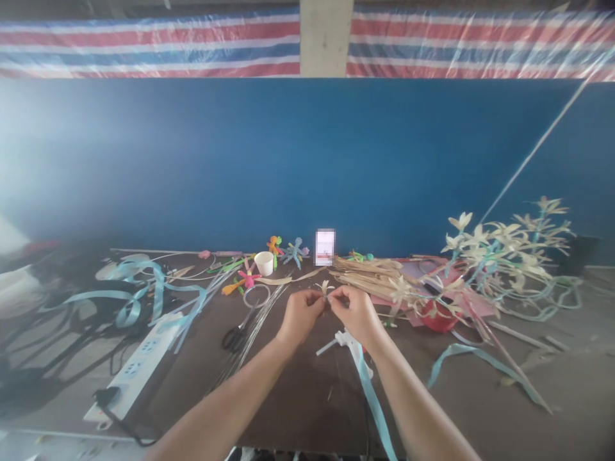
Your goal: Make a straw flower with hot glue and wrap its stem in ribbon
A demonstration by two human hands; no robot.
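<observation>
Over the middle of the dark table, my left hand (302, 314) and my right hand (356, 312) meet in a pinch. Between their fingertips is a small pale artificial flower (325, 287), its thin petals spread upward. The fingers of both hands are closed at its base, and whatever stem lies inside the grip is hidden. Just below my right hand lies a white glue gun (344, 338), partly covered by my forearm, with a light blue ribbon (372, 400) running down from it. Long dried husk strips (368, 276) are spread behind my right hand.
To the left are black-handled scissors (234, 338), thin wires (254, 328), a white cup (264, 263), colourful pipe-cleaner figures (247, 276) and a white power strip (144, 366). A lit phone screen (325, 246) leans at the blue wall. Pale flower stems (504, 246) stand at right.
</observation>
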